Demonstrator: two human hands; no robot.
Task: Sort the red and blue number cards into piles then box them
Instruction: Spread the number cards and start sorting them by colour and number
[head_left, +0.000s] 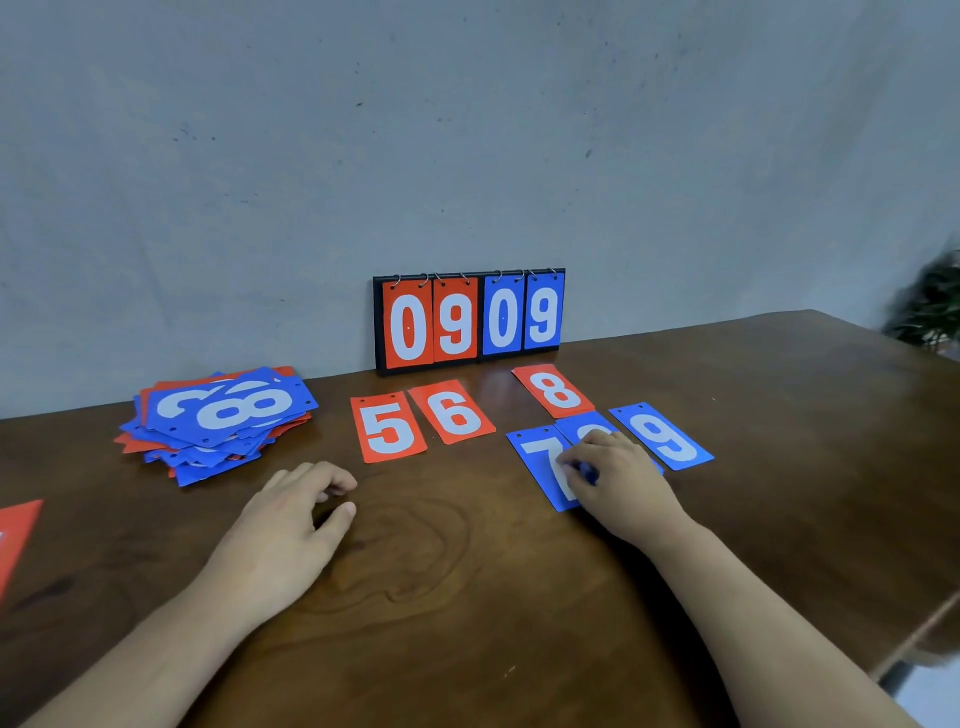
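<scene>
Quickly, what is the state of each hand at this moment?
Left hand: loosely curled, empty, on the table.
Right hand: fingers pressing on the blue 7 card and the blue card beside it; grip unclear.
</scene>
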